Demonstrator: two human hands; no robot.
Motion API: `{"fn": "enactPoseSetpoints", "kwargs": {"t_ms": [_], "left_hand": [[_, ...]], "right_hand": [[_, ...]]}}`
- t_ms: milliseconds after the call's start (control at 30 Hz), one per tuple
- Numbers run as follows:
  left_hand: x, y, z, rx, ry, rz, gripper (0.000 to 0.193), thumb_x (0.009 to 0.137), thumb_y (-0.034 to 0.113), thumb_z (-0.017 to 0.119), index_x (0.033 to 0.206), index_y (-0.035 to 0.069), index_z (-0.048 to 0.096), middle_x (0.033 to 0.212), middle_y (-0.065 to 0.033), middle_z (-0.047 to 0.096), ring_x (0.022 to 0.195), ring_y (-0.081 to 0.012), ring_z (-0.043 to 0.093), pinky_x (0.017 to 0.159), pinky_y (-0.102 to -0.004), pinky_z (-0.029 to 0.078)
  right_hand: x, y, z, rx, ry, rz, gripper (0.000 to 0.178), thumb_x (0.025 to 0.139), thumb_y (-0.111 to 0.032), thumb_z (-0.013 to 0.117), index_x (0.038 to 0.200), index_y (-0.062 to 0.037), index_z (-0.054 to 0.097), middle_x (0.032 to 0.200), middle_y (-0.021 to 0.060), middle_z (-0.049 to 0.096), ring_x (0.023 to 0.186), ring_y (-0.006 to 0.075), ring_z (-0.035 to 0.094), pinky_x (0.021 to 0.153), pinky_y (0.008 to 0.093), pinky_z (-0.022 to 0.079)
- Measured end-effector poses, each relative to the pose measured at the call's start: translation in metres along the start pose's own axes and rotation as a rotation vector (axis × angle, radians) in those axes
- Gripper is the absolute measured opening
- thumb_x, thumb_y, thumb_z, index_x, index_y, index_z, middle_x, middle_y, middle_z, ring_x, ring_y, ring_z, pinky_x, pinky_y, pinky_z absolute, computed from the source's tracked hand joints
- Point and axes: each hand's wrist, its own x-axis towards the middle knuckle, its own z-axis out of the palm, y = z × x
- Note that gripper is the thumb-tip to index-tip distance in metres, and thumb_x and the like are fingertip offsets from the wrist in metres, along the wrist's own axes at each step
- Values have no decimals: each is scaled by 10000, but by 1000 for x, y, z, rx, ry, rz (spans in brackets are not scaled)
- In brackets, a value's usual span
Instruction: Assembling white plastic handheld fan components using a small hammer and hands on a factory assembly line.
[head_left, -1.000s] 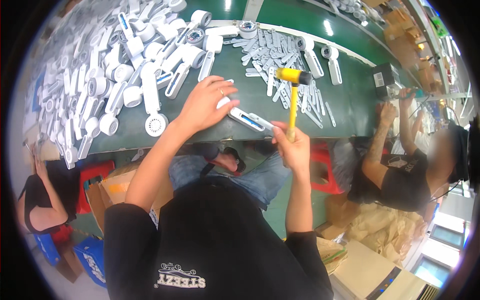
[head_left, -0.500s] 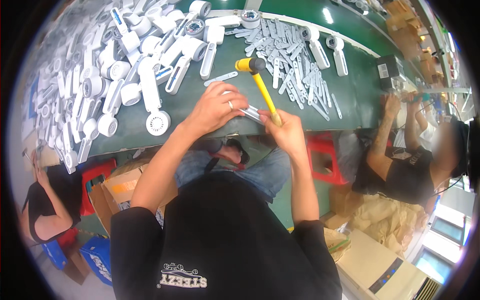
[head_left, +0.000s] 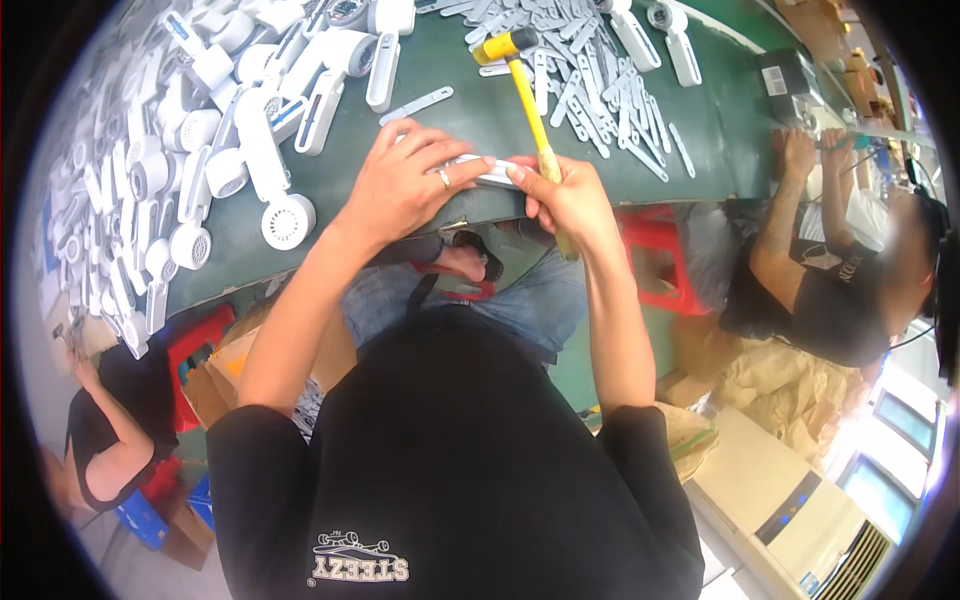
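Note:
My left hand (head_left: 400, 190) curls around a long white plastic piece (head_left: 498, 174) above the table's near edge; its fingers hide much of that piece. At the piece's right end, my right thumb rests on it. My right hand (head_left: 572, 203) also grips a mallet (head_left: 529, 108) by its yellow handle, with the yellow and black head pointing away from me. Just beyond my left hand lies a single flat grey strip (head_left: 416, 105). A white handheld fan (head_left: 265, 170) with a round grille lies left of my hands.
A big heap of white handheld fans (head_left: 205, 125) covers the green table's (head_left: 440, 140) left side. Flat grey strips (head_left: 600, 100) lie piled beyond my right hand, near two fans (head_left: 678, 45). Co-workers sit at left and right. Red stools (head_left: 660, 265) stand below the table edge.
My view has shifted, so the tabletop sits higher in the picture. My hands have come closer together, and the piece now shows a smooth white side instead of a grooved one.

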Motion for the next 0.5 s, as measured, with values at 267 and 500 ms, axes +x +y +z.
{"fn": "enactPoseSetpoints", "kwargs": {"t_ms": [267,500], "left_hand": [[6,-9,4,-5,-96,54,258,904,155,782,1151,213,830,1090,-21,772,936,-198,719,1005,-425,539],[7,-9,7,18,-45,51,226,915,210,776,1124,275,833,1031,20,776,890,-174,724,1037,-432,539]], "right_hand": [[-2,7,7,-43,94,-121,381,1005,-294,754,1275,-26,732,676,-30,601,537,50,485,489,246,388],[-122,41,13,-197,278,-162,554,1151,-273,442,1661,-75,354,764,100,638,638,170,624,625,337,503]]}}
